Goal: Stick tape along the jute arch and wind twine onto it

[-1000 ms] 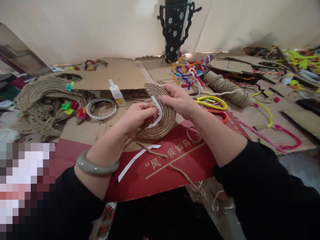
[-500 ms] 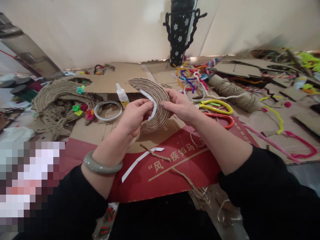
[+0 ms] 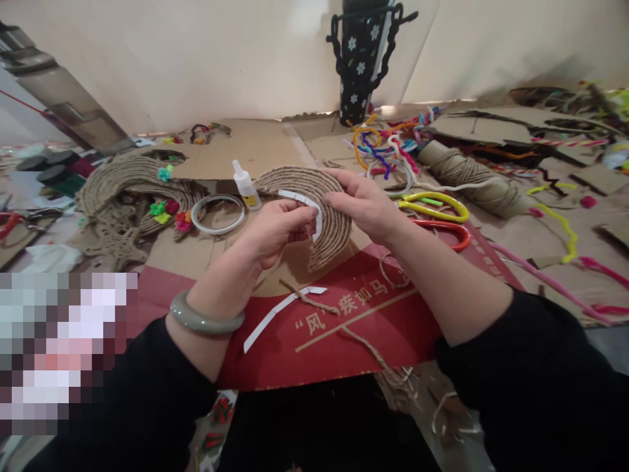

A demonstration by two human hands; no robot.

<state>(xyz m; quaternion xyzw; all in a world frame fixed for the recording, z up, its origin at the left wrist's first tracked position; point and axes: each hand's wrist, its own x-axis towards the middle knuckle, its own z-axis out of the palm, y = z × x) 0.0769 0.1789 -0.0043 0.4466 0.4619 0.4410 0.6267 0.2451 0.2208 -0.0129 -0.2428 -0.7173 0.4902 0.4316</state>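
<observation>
My right hand (image 3: 362,202) grips the outer edge of a crescent-shaped piece covered in coiled twine (image 3: 336,235), thumb on its face. Along the crescent's inner curve runs a white strip of tape (image 3: 295,196). Fingers of my left hand (image 3: 281,231) are pinched together on the strip near the inner edge; their tips are partly hidden. Below the hands, a second white strip (image 3: 271,320) lies on red printed cardboard (image 3: 275,367), with a short twine piece (image 3: 317,303) across it.
Behind my left hand stand a small glue bottle (image 3: 246,187) and a tape roll (image 3: 217,229). Yellow-handled scissors (image 3: 439,206) and an orange-red handle (image 3: 449,229) lie by my right forearm. Farther back are a twine spool (image 3: 466,174), pipe cleaners (image 3: 376,151) and a black flowered tumbler (image 3: 356,72).
The crescent has turned and shifted slightly right, so its lower tip now shows. My left hand has moved along with it, still at the white strip. The whole view has shifted a little.
</observation>
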